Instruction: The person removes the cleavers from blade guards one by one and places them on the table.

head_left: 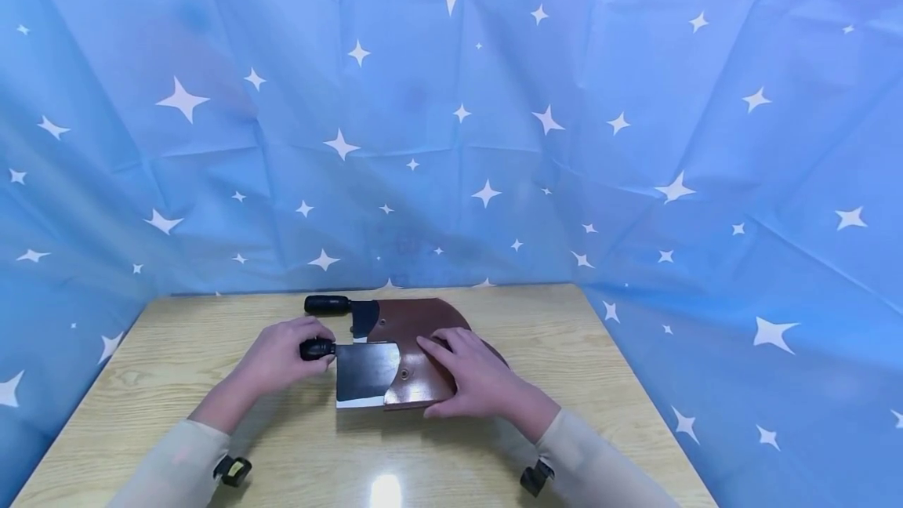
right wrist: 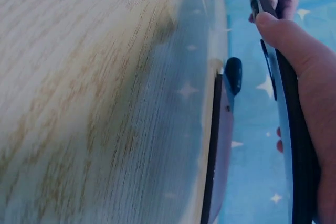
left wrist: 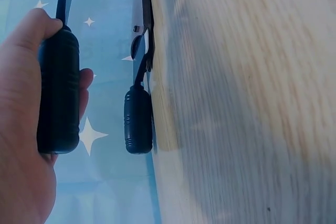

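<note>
A cleaver [head_left: 367, 371] with a black handle is held over the table, its blade partly inside a brown leather sheath [head_left: 416, 384]. My left hand [head_left: 285, 347] grips the handle [left wrist: 59, 93], thumb near its blade end. On the sheath, my right hand [head_left: 476, 382] holds the right part, the thumb on one side and fingertips showing past the other in the right wrist view. Behind it a second cleaver lies on the table, with its black handle [head_left: 327, 305] pointing left and its blade in another brown sheath [head_left: 416, 312], partly hidden by the nearer one.
The light wood table [head_left: 600, 429] carries the second cleaver near its back edge. A blue curtain [head_left: 416, 100] with white stars hangs behind and beside the table. Black straps with small devices [head_left: 233, 470] sit on both wrists.
</note>
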`<state>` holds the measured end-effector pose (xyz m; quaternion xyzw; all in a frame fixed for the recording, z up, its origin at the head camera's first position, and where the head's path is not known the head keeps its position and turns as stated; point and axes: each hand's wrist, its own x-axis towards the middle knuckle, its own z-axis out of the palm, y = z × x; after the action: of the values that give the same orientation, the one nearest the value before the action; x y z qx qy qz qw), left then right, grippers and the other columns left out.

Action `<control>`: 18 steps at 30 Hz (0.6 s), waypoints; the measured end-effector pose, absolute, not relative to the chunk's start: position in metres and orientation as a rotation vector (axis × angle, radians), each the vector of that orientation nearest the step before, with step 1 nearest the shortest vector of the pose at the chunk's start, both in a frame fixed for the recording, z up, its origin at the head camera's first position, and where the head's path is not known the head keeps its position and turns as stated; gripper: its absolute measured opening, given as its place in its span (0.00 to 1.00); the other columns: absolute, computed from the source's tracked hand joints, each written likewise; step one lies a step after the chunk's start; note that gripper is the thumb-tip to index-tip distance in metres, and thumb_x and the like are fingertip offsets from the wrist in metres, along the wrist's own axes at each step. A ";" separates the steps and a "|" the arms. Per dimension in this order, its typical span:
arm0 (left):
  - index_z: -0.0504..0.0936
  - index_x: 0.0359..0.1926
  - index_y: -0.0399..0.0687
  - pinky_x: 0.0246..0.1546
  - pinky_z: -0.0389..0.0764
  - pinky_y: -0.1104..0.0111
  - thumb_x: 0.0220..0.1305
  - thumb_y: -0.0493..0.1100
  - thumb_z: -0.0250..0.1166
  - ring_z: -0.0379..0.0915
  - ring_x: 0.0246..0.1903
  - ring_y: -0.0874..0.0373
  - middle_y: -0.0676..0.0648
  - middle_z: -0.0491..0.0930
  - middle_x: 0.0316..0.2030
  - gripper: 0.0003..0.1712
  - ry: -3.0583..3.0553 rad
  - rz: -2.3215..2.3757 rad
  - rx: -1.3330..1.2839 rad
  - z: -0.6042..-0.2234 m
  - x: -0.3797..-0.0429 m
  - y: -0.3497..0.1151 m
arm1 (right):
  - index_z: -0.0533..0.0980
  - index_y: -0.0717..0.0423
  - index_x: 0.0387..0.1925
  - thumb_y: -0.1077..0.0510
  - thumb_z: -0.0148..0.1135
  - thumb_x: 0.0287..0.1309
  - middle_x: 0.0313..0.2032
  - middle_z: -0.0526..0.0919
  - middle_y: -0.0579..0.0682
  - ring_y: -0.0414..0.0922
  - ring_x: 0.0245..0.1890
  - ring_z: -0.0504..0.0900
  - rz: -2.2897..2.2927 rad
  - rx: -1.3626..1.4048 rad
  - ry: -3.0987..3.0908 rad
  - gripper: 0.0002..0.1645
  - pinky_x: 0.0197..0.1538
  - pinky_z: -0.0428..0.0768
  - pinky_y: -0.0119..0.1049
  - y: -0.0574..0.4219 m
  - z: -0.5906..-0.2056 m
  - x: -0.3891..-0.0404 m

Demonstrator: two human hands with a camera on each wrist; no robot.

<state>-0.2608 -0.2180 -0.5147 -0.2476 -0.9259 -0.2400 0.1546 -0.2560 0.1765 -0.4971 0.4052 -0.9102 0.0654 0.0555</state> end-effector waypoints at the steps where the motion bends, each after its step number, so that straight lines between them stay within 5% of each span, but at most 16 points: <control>1: 0.92 0.49 0.57 0.43 0.86 0.52 0.59 0.50 0.83 0.83 0.39 0.56 0.55 0.87 0.45 0.17 -2.652 -0.680 -0.707 -0.515 -0.260 -0.218 | 0.59 0.44 0.88 0.16 0.75 0.52 0.76 0.69 0.52 0.51 0.75 0.68 0.196 1.226 -2.764 0.72 0.77 0.70 0.50 0.176 -0.497 -0.256; 6: 0.93 0.53 0.54 0.43 0.88 0.52 0.63 0.50 0.81 0.86 0.42 0.51 0.48 0.88 0.50 0.18 -2.660 -0.631 -0.693 -0.514 -0.257 -0.217 | 0.60 0.46 0.88 0.17 0.76 0.52 0.76 0.69 0.53 0.51 0.75 0.69 0.211 1.220 -2.757 0.72 0.77 0.71 0.51 0.176 -0.498 -0.255; 18: 0.94 0.52 0.51 0.47 0.87 0.52 0.64 0.45 0.83 0.84 0.44 0.53 0.52 0.86 0.48 0.16 -2.670 -0.842 -0.646 -0.507 -0.253 -0.214 | 0.58 0.42 0.89 0.15 0.75 0.51 0.77 0.68 0.51 0.50 0.76 0.67 0.198 1.207 -2.774 0.73 0.78 0.70 0.50 0.177 -0.499 -0.256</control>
<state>-0.2534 -0.2135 -0.5072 -0.2230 -0.9208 -0.2905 0.1339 -0.2564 0.1775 -0.4995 0.3976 -0.9136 0.0652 0.0547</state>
